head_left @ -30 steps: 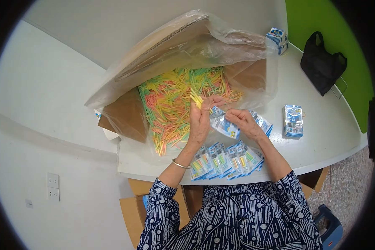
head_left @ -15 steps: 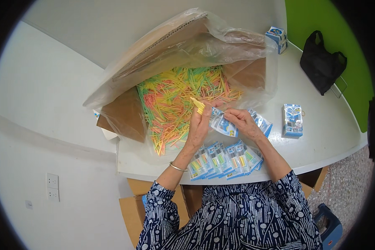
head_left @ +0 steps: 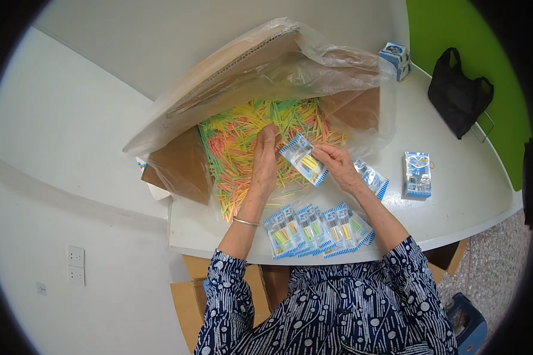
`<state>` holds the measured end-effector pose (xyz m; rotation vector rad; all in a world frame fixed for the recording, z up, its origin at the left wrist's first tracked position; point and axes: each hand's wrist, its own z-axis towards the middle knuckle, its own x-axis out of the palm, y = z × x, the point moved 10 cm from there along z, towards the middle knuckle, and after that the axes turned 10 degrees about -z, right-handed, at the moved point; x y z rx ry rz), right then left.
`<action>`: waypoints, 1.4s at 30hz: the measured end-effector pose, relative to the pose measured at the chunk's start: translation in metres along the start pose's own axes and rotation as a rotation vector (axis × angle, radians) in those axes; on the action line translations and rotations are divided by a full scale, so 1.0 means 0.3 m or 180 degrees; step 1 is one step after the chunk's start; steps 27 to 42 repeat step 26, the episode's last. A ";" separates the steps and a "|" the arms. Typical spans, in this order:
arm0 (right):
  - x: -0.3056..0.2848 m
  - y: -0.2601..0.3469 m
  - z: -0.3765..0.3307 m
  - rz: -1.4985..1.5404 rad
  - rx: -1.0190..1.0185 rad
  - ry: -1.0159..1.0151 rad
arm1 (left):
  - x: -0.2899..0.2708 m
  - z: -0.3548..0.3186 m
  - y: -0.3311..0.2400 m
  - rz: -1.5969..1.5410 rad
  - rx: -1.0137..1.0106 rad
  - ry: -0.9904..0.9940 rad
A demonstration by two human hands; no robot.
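Note:
In my right hand (head_left: 340, 166), thumb and fingers pinch the edge of a small clear packet (head_left: 304, 158) with blue striped ends. Several yellow sticks show inside it. My left hand (head_left: 267, 163), a bangle at its wrist, is over a heap of thin pastel sticks (head_left: 237, 168) in yellow, green and pink. Its fingers point away and are partly hidden, so whether they hold anything is unclear. The heap lies in a cardboard box (head_left: 177, 171) lined with clear plastic film. Near the table's front edge, several packets with coloured sticks (head_left: 311, 229) overlap in a row.
More blue and white packets (head_left: 371, 179) lie just beyond my right wrist. To the right on the white table (head_left: 456, 204) is a banded stack of packets (head_left: 417, 174). Another packet stack (head_left: 395, 59) stands at the back, near a black bag (head_left: 459, 94).
The yellow sticks that were in my left hand now show inside the packet. My left hand has let go and moved left over the heap; my right hand keeps the packet.

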<state>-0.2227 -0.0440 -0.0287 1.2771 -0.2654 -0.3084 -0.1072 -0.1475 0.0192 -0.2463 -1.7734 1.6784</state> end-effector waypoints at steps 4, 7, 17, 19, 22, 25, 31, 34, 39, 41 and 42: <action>0.007 -0.021 0.015 0.0467 0.0262 -0.0153 | 0.049 -0.009 -0.064 0.1240 0.0485 0.0233; 0.014 -0.020 0.015 0.0689 0.0337 -0.0081 | 0.081 -0.023 -0.024 0.1669 0.0467 0.0682; 0.042 -0.053 -0.032 0.0401 0.0934 0.1004 | 0.194 -0.066 -0.062 0.1738 0.0775 0.1158; 0.028 -0.055 -0.035 0.0357 0.0939 0.0962 | 0.206 -0.068 -0.062 0.1962 0.0749 0.1182; 0.033 -0.007 -0.039 0.0472 0.0897 0.0904 | 0.211 -0.063 -0.053 0.2121 0.0630 0.1210; 0.022 -0.015 -0.043 0.0540 0.0908 0.0950 | 0.229 -0.068 -0.044 0.1693 0.0456 0.1293; 0.013 -0.040 -0.044 0.0471 0.0990 0.1027 | 0.236 -0.067 -0.033 0.1335 0.0343 0.1352; 0.013 -0.040 -0.044 0.0471 0.0990 0.1027 | 0.236 -0.067 -0.033 0.1335 0.0343 0.1352; 0.013 -0.040 -0.044 0.0471 0.0990 0.1027 | 0.236 -0.067 -0.033 0.1335 0.0343 0.1352; 0.013 -0.040 -0.044 0.0471 0.0990 0.1027 | 0.236 -0.067 -0.033 0.1335 0.0343 0.1352; 0.013 -0.040 -0.044 0.0471 0.0990 0.1027 | 0.236 -0.067 -0.033 0.1335 0.0343 0.1352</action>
